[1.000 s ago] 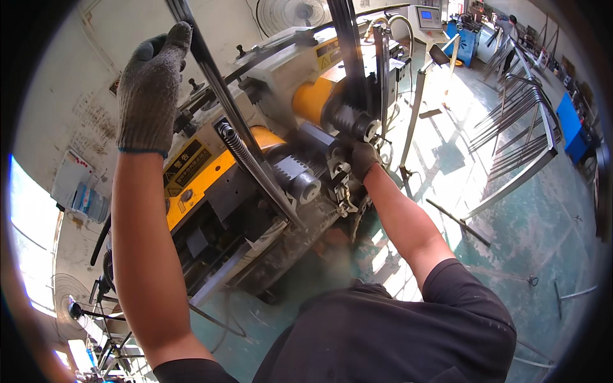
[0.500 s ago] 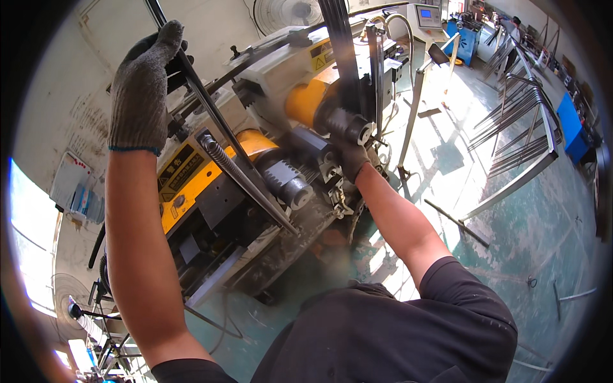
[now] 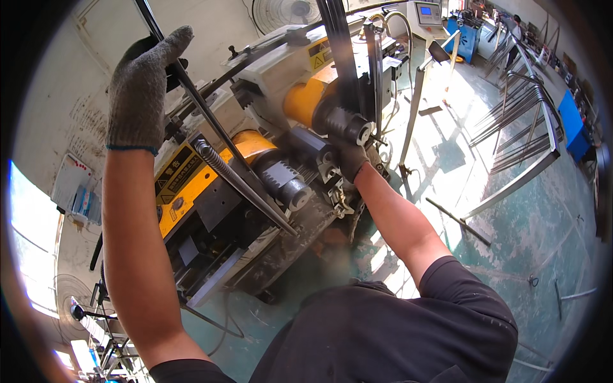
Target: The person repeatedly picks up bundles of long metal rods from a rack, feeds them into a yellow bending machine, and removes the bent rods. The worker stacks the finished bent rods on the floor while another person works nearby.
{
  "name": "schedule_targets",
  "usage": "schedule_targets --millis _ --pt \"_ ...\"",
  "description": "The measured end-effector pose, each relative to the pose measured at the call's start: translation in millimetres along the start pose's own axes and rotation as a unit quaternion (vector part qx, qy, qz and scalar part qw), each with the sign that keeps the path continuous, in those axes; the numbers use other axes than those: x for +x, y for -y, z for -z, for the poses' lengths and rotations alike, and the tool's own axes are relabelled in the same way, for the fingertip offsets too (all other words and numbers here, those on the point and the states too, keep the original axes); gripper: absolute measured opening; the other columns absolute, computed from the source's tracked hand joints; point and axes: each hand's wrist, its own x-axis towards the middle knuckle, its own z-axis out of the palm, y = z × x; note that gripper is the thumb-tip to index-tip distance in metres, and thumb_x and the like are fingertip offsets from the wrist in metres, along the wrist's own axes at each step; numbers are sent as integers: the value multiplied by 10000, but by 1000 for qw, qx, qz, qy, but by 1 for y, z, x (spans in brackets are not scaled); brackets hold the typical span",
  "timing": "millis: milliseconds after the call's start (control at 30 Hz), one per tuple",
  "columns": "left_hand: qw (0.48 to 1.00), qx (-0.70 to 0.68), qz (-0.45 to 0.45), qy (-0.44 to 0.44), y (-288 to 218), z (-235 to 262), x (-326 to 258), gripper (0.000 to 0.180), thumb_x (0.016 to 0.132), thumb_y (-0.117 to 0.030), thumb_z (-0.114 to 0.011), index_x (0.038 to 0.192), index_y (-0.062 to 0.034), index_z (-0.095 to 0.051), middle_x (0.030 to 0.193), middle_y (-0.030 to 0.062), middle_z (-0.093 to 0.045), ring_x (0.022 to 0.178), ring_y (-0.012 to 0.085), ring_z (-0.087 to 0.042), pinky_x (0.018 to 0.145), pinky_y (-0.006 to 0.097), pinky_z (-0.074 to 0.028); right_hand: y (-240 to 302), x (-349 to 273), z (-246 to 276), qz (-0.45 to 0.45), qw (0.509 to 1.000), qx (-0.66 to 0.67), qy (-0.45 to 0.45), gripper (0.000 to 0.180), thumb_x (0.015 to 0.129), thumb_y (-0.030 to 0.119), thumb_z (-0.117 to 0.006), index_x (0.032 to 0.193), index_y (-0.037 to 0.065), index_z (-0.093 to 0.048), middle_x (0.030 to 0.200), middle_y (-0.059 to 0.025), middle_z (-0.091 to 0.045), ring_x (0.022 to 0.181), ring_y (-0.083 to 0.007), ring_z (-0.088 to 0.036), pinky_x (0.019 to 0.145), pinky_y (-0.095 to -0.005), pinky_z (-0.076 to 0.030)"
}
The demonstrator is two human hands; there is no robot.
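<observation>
My left hand (image 3: 137, 92), in a grey knit glove, is closed loosely round a long dark metal rod (image 3: 203, 107). Its thumb sticks out across the front of the rod, and dark fingertips show behind it. The rod slants down into a machine, past a toothed metal cylinder (image 3: 284, 182) with a yellow collar. My right hand (image 3: 351, 159), gloved too, reaches in under a second toothed cylinder (image 3: 345, 124); its fingers are hidden by machine parts. Between the cylinders lies a dark faceted block (image 3: 310, 145).
Dark upright bars (image 3: 338, 38) rise behind the second cylinder. A ribbed metal hose (image 3: 220, 163) slopes across the machine's yellow front. On the right, a metal rack (image 3: 552, 127) bears several thin rods. A loose bar (image 3: 456, 220) lies on the green floor. Beyond, a person (image 3: 513, 38) stands.
My left hand and the rod's upper part have shifted slightly left. The thumb points further right across the rod. My right hand stays in nearly the same place.
</observation>
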Motion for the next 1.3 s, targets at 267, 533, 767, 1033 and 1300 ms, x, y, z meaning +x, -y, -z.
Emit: schedule_targets --millis 267,533,767,1033,1300 --pt "999 9 15 -50 5 17 2 564 905 -395 -797 1197 73 -677 1124 173 -709 1031 258 -706 964 358 -560 20 -17 -36 112 935 -331 60 189 940 116 -735 1117 93 -671 888 -40 -712 687 -144 -686 517 -262 -490" --pt "996 -28 -11 -86 -17 3 14 623 934 -346 -763 1331 102 -590 1231 232 -681 1103 301 -697 985 383 -570 -2 1 12 -69 997 44 4 156 986 154 -680 1122 77 -681 1004 -66 -720 869 -179 -694 759 -310 -565" --pt "997 -37 24 -57 -9 -5 5 512 942 -279 -745 1287 77 -612 1146 224 -719 972 320 -739 894 387 -622 39 -27 13 -91 991 20 93 149 1010 142 -623 1110 48 -683 1036 -66 -722 947 -184 -687 893 -311 -553" --pt "997 -20 39 -67 11 7 4 467 952 -242 -734 1290 62 -625 1107 202 -736 933 287 -747 850 379 -634 134 -24 -16 -437 812 384 -59 170 995 149 -659 1137 61 -688 1046 -60 -722 975 -181 -685 894 -332 -560" --pt "994 100 -52 3 34 10 -4 427 962 -245 -720 1253 59 -648 1037 163 -740 856 235 -735 787 348 -622 137 -11 -18 -403 844 348 -56 203 998 169 -657 1170 63 -681 1038 -58 -721 965 -183 -690 879 -332 -560"
